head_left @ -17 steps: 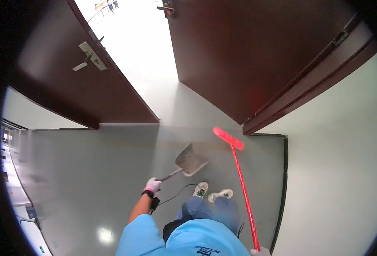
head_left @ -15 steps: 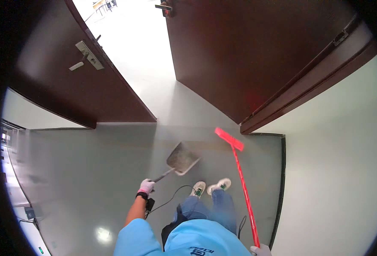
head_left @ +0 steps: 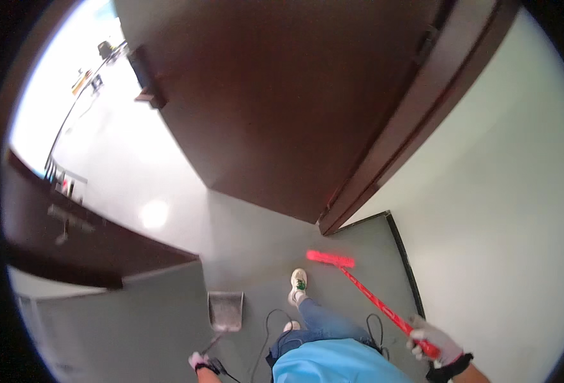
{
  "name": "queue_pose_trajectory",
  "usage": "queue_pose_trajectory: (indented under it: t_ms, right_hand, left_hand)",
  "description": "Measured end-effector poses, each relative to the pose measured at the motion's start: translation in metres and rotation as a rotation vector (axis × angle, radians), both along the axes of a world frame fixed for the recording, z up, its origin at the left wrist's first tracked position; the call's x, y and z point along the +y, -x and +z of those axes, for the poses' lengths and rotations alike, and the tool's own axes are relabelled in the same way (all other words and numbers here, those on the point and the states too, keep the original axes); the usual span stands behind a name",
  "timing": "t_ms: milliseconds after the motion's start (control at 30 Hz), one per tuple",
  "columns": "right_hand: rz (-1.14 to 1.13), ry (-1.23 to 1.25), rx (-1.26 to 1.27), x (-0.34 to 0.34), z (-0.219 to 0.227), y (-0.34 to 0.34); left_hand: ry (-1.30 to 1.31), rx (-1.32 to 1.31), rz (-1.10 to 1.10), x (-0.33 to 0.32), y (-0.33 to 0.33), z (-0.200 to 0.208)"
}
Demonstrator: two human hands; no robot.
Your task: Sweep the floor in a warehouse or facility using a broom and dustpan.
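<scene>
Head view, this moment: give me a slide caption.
Gloved left hand holds a gray dustpan, gloved right hand a red broom, near an open brown door.

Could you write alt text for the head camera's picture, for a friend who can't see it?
A gloved left hand grips a grey dustpan by its handle, and a gloved right hand grips a red broom. Seen from above, the person wears a blue shirt and is on a grey floor near an open brown door.
</scene>
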State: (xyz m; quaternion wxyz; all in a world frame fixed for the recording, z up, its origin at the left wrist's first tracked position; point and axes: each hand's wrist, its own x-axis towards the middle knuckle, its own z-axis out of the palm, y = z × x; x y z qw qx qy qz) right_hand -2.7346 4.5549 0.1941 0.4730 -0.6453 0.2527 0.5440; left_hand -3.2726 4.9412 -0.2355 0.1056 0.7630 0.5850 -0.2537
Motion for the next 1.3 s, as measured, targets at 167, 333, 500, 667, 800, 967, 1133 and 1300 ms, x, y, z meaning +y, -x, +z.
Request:
queue_pose_trajectory:
  t_ms: [167, 333, 500, 667, 800, 967, 1133, 1300]
  right_hand:
    - [-0.016, -0.235, 0.034, 0.024, -0.013, -0.083]
    - [-0.048, -0.394, -0.177, 0.057, 0.007, -0.126]
    - [-0.136, -0.503, -0.164, 0.057, -0.007, -0.144]
    - [-0.121, -0.631, -0.268, 0.062, -0.013, -0.142]
    - [-0.211, -0.574, -0.384, 0.068, -0.017, -0.130]
    - [-0.366, -0.551, -0.399, 0.083, -0.034, -0.122]
    - [-0.455, -0.475, -0.340, 0.144, -0.052, -0.124]
    - [-0.557, -0.309, -0.657, 0.202, -0.014, -0.105]
  left_hand:
    - [0.043, -0.547, 0.781, 0.010, -0.044, 0.024]
    - [0.110, -0.796, 1.070, 0.033, -0.083, 0.053]
    - [0.122, -0.945, 1.128, 0.088, -0.113, 0.086]
    - [0.188, -1.062, 1.216, 0.223, -0.132, 0.119]
    - [0.207, -1.175, 1.130, 0.275, -0.217, 0.170]
    - [0.394, -1.195, 0.828, 0.342, -0.346, 0.217]
    - [-0.060, -1.397, 0.516, 0.451, -0.406, 0.258]
    - [-0.244, -1.217, 0.187, 0.532, -0.495, 0.270]
